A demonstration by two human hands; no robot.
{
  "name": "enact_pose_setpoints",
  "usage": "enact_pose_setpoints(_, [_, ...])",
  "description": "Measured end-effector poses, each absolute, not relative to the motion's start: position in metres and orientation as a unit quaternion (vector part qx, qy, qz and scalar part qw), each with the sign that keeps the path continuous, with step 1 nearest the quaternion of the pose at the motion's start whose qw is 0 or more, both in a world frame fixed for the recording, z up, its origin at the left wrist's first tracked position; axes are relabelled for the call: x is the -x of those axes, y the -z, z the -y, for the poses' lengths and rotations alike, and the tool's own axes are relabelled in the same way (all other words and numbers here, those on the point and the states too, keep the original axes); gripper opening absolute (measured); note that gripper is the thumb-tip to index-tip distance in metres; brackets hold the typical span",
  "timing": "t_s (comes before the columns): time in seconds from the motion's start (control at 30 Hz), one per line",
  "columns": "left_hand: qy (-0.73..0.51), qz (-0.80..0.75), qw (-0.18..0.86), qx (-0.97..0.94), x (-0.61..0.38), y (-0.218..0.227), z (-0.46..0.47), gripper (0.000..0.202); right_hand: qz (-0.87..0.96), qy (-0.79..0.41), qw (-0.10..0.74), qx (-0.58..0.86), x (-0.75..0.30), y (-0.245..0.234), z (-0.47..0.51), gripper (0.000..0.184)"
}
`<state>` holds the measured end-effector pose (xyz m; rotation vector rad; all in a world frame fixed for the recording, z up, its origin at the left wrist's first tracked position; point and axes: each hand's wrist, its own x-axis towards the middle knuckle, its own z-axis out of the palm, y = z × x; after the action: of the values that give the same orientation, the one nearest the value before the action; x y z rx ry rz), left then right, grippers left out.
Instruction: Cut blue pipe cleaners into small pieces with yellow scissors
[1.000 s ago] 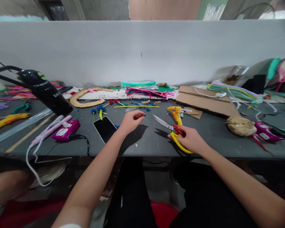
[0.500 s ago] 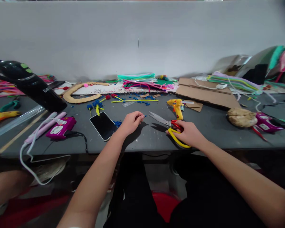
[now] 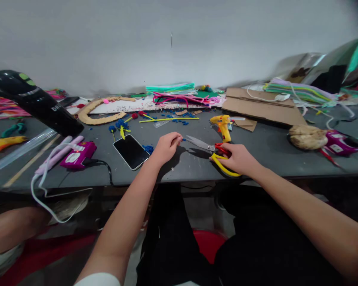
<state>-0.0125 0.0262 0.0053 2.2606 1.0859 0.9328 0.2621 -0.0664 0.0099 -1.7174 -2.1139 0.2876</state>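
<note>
My right hand (image 3: 238, 159) grips the yellow and red handles of a pair of scissors (image 3: 210, 151). Their steel blades point left over the dark table (image 3: 262, 155). My left hand (image 3: 166, 147) is closed in a pinch on a small blue piece (image 3: 183, 139) held right at the blade tips. A black phone (image 3: 131, 151) lies face up just left of my left hand. Beyond the scissors stands a yellow glue gun (image 3: 222, 126).
Blue scraps, yellow and pink pipe cleaners (image 3: 179, 98) and a cardboard arc (image 3: 100, 112) litter the back. Cardboard sheets (image 3: 262, 106) lie back right. A purple glue gun (image 3: 76, 155) with cable sits left, a black device (image 3: 37, 104) far left. Another person's arm (image 3: 14, 234) shows bottom left.
My left hand has moved right toward the scissor tips with the blue piece, and the scissors have shifted slightly left. The view has tilted downward.
</note>
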Motion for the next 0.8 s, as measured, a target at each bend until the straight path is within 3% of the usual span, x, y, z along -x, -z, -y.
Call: enact_pose_setpoints(0.8, [-0.405, -0.403, 0.296, -0.765, 0.0058, -0.0055, -0.0259, 0.023, 0.750, -0.084, 0.192, 0.627, -0.2648, -0.0064, 0.0646, 0.029])
